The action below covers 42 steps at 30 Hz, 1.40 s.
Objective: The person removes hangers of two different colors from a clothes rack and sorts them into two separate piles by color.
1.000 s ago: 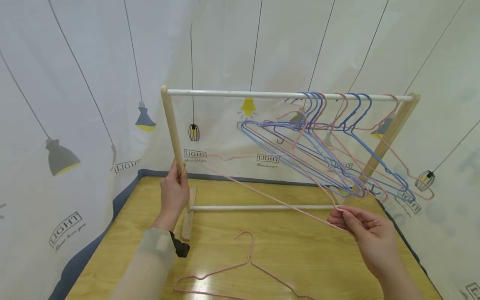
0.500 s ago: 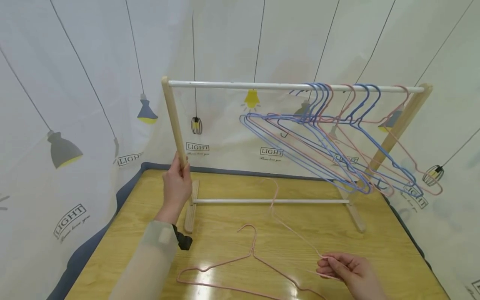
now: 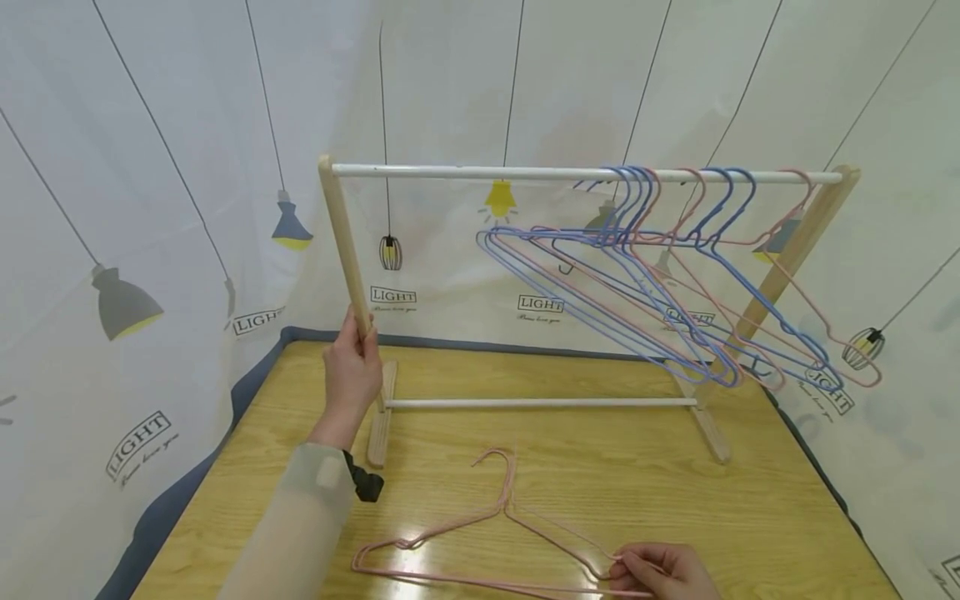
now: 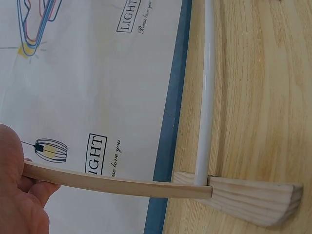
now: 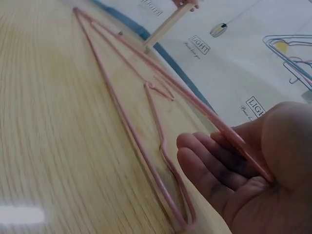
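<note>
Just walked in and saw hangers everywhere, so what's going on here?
A person stands at a wooden table with a small clothes rack on it. The left hand grips the rack's left wooden post. The right hand holds a pink wire hanger low at the tabletop, on or beside another pink hanger lying there. A bunch of blue and pink hangers hangs at the right end of the rail.

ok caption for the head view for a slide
Left hand grips the rack's wooden post while the right hand holds a pink hanger on the table.
</note>
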Each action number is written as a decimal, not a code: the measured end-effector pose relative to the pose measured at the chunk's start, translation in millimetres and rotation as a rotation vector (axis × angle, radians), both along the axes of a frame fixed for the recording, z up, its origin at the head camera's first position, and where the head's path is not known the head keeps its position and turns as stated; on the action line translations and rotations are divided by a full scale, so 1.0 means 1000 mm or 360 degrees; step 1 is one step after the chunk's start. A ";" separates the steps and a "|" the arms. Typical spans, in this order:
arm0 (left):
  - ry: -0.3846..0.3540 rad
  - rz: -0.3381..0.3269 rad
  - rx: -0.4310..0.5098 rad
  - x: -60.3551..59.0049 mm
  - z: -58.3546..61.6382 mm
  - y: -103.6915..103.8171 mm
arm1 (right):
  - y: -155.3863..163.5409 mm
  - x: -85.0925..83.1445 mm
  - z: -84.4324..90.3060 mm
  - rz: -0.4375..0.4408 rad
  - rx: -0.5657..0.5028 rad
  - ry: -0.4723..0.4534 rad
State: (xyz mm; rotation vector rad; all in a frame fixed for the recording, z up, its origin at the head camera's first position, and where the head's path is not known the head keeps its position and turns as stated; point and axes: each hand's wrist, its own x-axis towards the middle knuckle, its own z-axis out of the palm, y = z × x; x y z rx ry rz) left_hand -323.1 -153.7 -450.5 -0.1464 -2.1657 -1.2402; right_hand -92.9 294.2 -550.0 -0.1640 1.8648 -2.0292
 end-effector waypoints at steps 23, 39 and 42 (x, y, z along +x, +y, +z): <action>-0.0048 0.0018 0.0022 0.002 -0.003 0.006 | -0.002 -0.001 0.036 -0.0393 0.0719 0.0769; 0.0030 0.0057 -0.0021 0.002 -0.004 0.000 | 0.042 -0.063 0.150 -0.1057 0.0159 0.0925; 0.0027 0.0059 -0.0030 0.000 -0.003 0.003 | 0.045 -0.068 0.153 -0.1070 0.0207 0.0902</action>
